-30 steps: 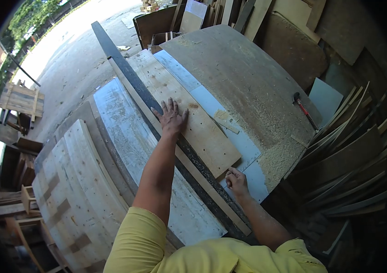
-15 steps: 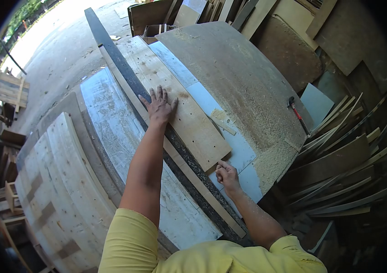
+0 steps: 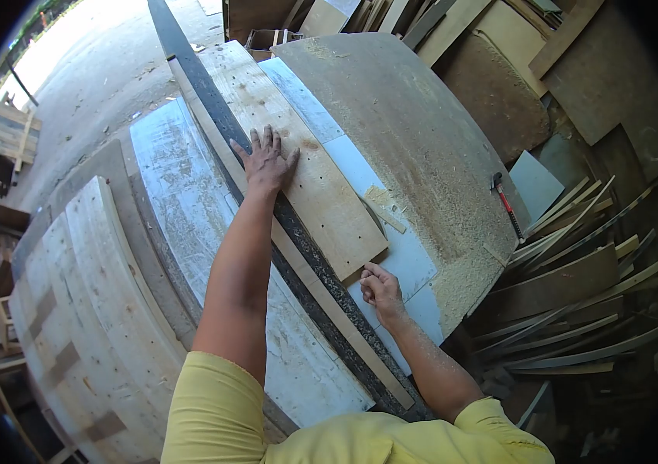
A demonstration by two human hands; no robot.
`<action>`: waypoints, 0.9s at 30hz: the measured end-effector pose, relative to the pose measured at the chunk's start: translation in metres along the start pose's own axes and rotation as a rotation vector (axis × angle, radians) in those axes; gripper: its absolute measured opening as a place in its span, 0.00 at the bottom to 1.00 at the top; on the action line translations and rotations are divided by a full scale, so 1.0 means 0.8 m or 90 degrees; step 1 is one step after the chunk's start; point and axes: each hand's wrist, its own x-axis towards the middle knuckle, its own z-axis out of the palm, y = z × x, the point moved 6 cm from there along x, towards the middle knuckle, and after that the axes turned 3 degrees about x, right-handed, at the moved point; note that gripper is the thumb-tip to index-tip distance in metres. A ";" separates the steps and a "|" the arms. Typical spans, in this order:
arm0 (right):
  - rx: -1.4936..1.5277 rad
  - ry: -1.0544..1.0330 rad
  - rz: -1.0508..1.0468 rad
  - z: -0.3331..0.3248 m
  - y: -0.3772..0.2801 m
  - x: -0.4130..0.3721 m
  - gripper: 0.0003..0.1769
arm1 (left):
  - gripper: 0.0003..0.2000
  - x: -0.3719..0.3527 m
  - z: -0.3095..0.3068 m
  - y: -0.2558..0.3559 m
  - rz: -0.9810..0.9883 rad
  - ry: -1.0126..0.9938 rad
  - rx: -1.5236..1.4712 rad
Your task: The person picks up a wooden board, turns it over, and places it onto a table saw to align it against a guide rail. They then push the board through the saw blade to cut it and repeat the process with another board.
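A pale plywood board [image 3: 325,201] with several dark holes lies slantwise on the worktable, along a long black speckled beam [image 3: 302,240]. My left hand [image 3: 267,162] rests flat over the board's left edge beside the beam, fingers spread. At the board's near end is my right hand [image 3: 381,292], its fingers curled in and the index fingertip at the edge. Whether those fingers hold anything is hidden. A narrow wooden strip [image 3: 321,286] runs along the beam's left side. Under the board, a light blue panel [image 3: 414,259] shows to its right.
A hammer [image 3: 507,207] with a red handle lies near the table's right edge. Sawdust [image 3: 452,290] and a small wood offcut [image 3: 385,216] are scattered there. Curved wood strips [image 3: 576,317] are heaped at right. Large pale panels [image 3: 104,286] occupy the left.
The view has shifted slightly. The plywood board has slid a little away from me along the beam, and both hands have moved with it.
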 end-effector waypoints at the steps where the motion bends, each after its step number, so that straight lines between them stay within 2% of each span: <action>1: 0.004 -0.014 0.007 0.003 0.001 0.004 0.03 | 0.39 0.004 -0.001 -0.002 -0.001 0.002 -0.009; 8: -0.042 -0.076 0.030 0.040 -0.021 0.050 0.04 | 0.38 0.058 -0.008 -0.031 -0.019 -0.011 0.029; 11: -0.042 -0.093 0.029 0.058 -0.032 0.066 0.05 | 0.39 0.075 -0.009 -0.040 -0.018 -0.059 0.011; 16: -0.023 -0.135 0.039 0.090 -0.033 0.118 0.09 | 0.39 0.058 -0.008 -0.047 -0.049 -0.069 -0.018; 19: 0.031 -0.045 0.074 0.118 -0.042 0.145 0.16 | 0.37 0.010 -0.019 -0.026 0.007 -0.022 -0.096; 24: 0.118 -0.016 0.092 0.148 -0.048 0.180 0.16 | 0.38 -0.068 -0.036 -0.003 0.015 -0.074 -0.117; 27: 0.207 0.109 0.045 0.152 -0.059 0.189 0.20 | 0.38 -0.079 -0.048 -0.013 -0.006 -0.057 -0.204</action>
